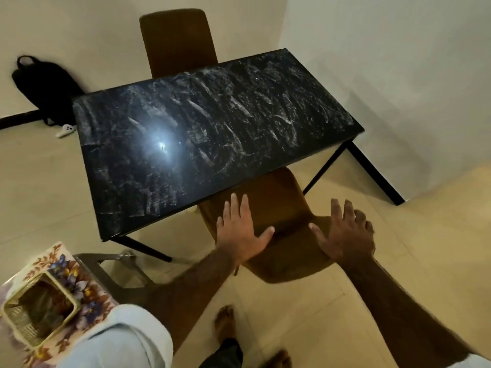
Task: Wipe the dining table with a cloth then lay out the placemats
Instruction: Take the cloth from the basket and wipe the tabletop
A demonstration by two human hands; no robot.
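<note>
Brown chair (280, 197) part-hidden under smeared black table (212, 123).

Bench (239, 160): black, white-streaked. Chairs (287, 208): brown. Mat (87, 290): cream, floral print. Basket (16, 322): beige. Backpack (39, 86): black.

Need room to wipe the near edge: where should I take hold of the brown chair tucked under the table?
Take the brown chair by the top edge of its backrest, coming from the person's side. Its seat sits under the table, so only the backrest stands free. The left hand and right hand are open over it.
</note>
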